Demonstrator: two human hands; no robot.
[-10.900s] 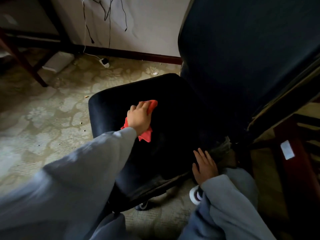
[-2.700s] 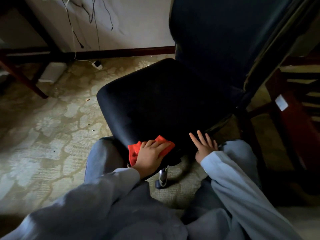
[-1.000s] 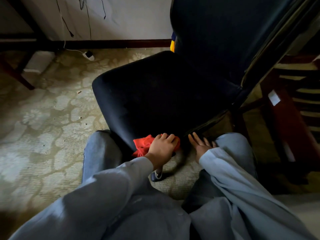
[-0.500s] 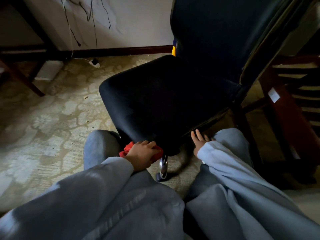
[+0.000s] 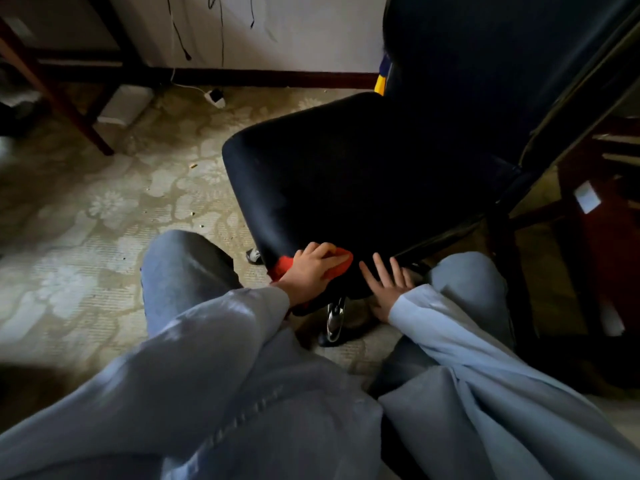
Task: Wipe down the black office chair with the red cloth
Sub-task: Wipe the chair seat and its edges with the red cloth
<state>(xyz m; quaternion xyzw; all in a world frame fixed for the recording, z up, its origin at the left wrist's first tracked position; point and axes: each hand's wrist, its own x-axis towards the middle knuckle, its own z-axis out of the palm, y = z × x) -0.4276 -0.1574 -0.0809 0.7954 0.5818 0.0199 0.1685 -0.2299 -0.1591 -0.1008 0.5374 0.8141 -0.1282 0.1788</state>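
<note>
Down at the near corner of the seat, we had our left hand (image 5: 313, 268) pressed flat over the red cloth (image 5: 337, 263), fingers curled around it and holding it against the front edge of the black office chair (image 5: 346, 174). A bit of the cloth showed to the left of the hand and more of it poked out past our fingertips on the right. Our right hand (image 5: 388, 289) lay just beside it, open with fingers spread, palm resting on the underside edge of the seat and gripping nothing. Only a narrow gap of dark upholstery separated the 2 hands.

Both of our arms came in from the bottom in loose pale blue-grey sleeves (image 5: 214, 358), and our knees in blue jeans (image 5: 180, 268) sat on either side of the seat corner. Below the seat, between our knees, the shiny metal column of the chair (image 5: 334, 320) caught the light. A caster (image 5: 254, 255) peeked out at the left under the seat edge.

The chair's tall backrest (image 5: 485, 64) rose at the upper right, dark and hard to read in detail. A small yellow and blue patch (image 5: 381, 79) showed beside its left edge; we could not tell what it was.

The chair stood on a pale floral carpet (image 5: 86, 209). Along the far wall ran a dark baseboard (image 5: 270, 77), with thin cables (image 5: 221, 29) hanging down and a white plug (image 5: 214, 98) lying on the carpet. Dark wooden furniture legs (image 5: 62, 98) stood at the upper left, and reddish wooden furniture (image 5: 606, 237) at the right.
</note>
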